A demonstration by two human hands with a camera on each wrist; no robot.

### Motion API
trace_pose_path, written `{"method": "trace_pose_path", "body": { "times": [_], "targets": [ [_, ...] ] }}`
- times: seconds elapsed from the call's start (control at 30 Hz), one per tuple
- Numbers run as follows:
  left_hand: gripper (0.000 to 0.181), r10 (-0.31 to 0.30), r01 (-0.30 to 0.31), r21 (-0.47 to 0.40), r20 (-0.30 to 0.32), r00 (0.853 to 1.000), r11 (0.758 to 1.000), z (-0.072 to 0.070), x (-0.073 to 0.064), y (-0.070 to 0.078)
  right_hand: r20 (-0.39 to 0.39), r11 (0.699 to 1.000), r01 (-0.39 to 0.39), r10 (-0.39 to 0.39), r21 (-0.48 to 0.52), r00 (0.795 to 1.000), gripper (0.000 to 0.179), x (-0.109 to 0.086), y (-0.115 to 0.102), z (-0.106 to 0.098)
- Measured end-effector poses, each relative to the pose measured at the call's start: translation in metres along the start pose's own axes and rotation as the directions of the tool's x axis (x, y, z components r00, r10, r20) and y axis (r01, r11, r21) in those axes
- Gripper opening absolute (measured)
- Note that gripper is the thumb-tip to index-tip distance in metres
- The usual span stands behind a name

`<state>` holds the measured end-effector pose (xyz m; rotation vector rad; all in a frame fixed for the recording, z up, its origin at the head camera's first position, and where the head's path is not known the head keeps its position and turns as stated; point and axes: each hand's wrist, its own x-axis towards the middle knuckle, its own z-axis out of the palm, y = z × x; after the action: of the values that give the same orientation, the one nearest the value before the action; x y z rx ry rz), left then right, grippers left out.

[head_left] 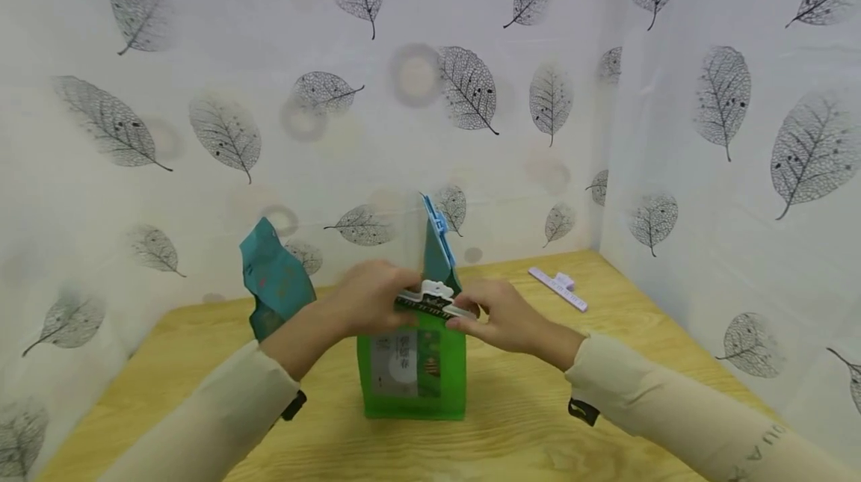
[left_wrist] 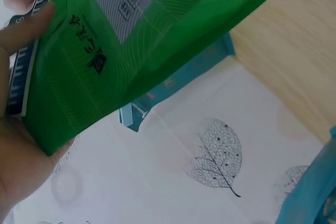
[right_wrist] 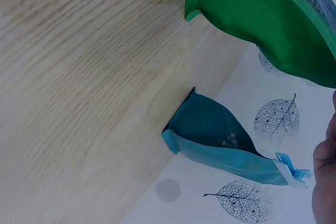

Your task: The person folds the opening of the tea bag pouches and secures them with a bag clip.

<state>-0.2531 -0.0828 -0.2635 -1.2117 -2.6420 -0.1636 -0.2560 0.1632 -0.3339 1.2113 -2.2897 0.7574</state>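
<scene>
pinching clip [head_left: 432,304] @ grn bag [head_left: 413,370] edge, l grip [head_left: 378,297], r grip [head_left: 501,315]; lilac clip [head_left: 558,289] apart.

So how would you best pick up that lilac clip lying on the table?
Probably by the short tab midway along the lilac clip, coming from above with the right hand once it is free. The tab juts out beyond the long bar, which lies on the table and looks too low to pinch easily.
</scene>
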Motion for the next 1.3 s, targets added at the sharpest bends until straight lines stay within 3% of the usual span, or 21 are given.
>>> {"method": "trace_pose_path", "body": {
  "times": [0.13, 0.3, 0.47, 0.57, 0.7, 0.8, 0.9, 1.0, 1.07, 1.1, 1.17, 1.3],
  "targets": [
    [0.023, 0.046, -0.046, 0.007, -0.031, 0.998, 0.999, -0.003, -0.002, -0.004, 0.014, 0.998, 0.046, -0.045, -0.037, 0.999, 0.016, -0.002, 0.001, 0.001],
    [0.019, 0.137, -0.13, 0.071, -0.102, 0.985, 0.989, -0.003, 0.0, -0.004, -0.06, 0.986, 0.134, -0.141, -0.101, 0.988, 0.019, -0.005, 0.002, 0.009],
    [0.02, 0.151, -0.129, 0.132, -0.173, 0.973, 0.983, 0.005, -0.003, -0.005, -0.14, 0.981, 0.152, -0.168, -0.121, 0.976, 0.02, -0.01, 0.003, 0.019],
    [0.026, 0.15, -0.115, 0.148, -0.256, 0.955, 0.982, 0.014, -0.012, -0.01, -0.152, 0.977, 0.169, -0.188, -0.13, 0.97, 0.022, -0.011, 0.001, 0.022],
    [0.041, 0.146, -0.089, 0.168, -0.365, 0.919, 0.982, 0.017, -0.025, -0.017, -0.08, 0.982, 0.148, -0.158, -0.119, 0.984, 0.026, -0.01, -0.002, 0.024],
    [0.06, 0.123, -0.04, 0.188, -0.453, 0.883, 0.981, 0.018, -0.032, -0.018, -0.04, 0.987, 0.111, -0.116, -0.121, 0.992, 0.031, -0.012, -0.003, 0.024],
    [0.075, 0.066, 0.039, 0.171, -0.567, 0.821, 0.984, 0.026, -0.037, -0.017, -0.056, 0.983, 0.107, -0.116, -0.148, 0.992, 0.033, -0.015, -0.001, 0.027],
    [0.068, 0.012, 0.099, 0.13, -0.661, 0.75, 0.987, 0.039, -0.043, -0.014, -0.084, 0.976, 0.115, -0.133, -0.186, 0.988, 0.032, -0.016, -0.001, 0.031],
    [0.061, -0.015, 0.128, 0.113, -0.69, 0.724, 0.985, 0.047, -0.046, -0.012, -0.098, 0.973, 0.118, -0.14, -0.2, 0.985, 0.031, -0.015, -0.001, 0.034],
    [0.056, -0.023, 0.135, 0.108, -0.693, 0.72, 0.985, 0.052, -0.048, -0.011, -0.104, 0.973, 0.113, -0.137, -0.203, 0.985, 0.03, -0.014, -0.001, 0.035],
    [0.047, -0.032, 0.143, 0.108, -0.68, 0.733, 0.984, 0.059, -0.05, -0.008, -0.114, 0.972, 0.102, -0.128, -0.211, 0.985, 0.029, -0.013, -0.001, 0.036],
    [0.036, -0.032, 0.132, 0.122, -0.606, 0.795, 0.984, 0.073, -0.051, -0.001, -0.137, 0.971, 0.068, -0.102, -0.23, 0.985, 0.03, -0.01, -0.003, 0.038]
  ]
}}
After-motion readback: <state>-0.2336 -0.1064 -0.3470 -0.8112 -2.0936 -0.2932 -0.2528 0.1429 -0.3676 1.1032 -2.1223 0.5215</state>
